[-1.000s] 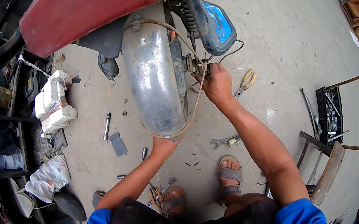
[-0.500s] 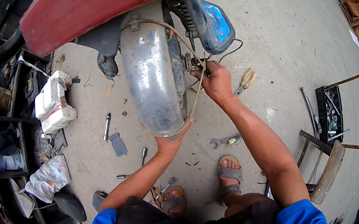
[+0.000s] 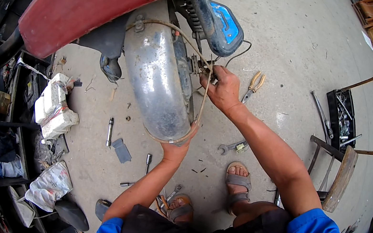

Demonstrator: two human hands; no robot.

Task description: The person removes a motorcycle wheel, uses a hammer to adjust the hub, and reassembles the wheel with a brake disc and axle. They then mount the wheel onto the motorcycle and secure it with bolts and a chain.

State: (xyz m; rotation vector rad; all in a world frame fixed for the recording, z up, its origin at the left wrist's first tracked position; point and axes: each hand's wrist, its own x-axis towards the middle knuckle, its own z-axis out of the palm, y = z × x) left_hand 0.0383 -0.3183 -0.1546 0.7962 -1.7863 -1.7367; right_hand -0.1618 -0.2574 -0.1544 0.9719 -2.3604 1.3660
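Observation:
A worn silver mudguard (image 3: 156,78) covers the wheel, with a thin metal stay (image 3: 204,101) running round its rim and up the right side. My left hand (image 3: 178,145) grips the mudguard's near end from below; its thumb shows at the right edge and most fingers are hidden beneath. Beside the wheel's hub, my right hand (image 3: 223,88) is closed at the axle end (image 3: 197,66), its fingertips pressed in behind the stay. What they pinch is too small and covered to make out.
Above hangs a red body panel (image 3: 102,2), next to a blue-topped part (image 3: 227,23). Pliers (image 3: 256,84), a wrench (image 3: 232,146) and a socket tool (image 3: 110,131) lie on the concrete. A black toolbox (image 3: 341,113) and stool (image 3: 340,180) stand right, cluttered shelves (image 3: 0,122) left.
My right hand has shifted very slightly at the axle end, its wrist turning a little. My left hand stays at the mudguard's near end.

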